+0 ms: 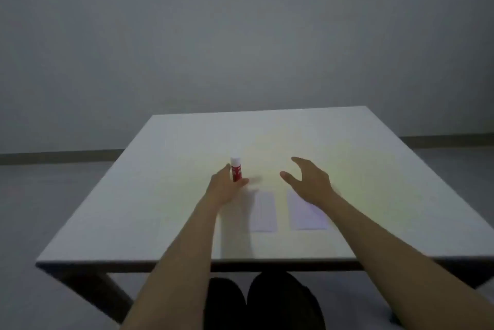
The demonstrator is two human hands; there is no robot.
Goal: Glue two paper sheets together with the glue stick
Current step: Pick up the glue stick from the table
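A red glue stick [236, 171] with a white cap stands upright on the white table [160, 196]. My left hand [224, 187] curls around its lower part, with fingers to its left and the thumb below it; whether it grips is unclear. Two pale paper sheets lie side by side nearer me: the left sheet [263, 211] and the right sheet [307, 216]. My right hand [310, 180] hovers open over the far end of the right sheet, fingers spread and curved.
The table's front edge [240, 261] runs just above my knees [264, 300]. A grey wall and a grey floor lie behind the table.
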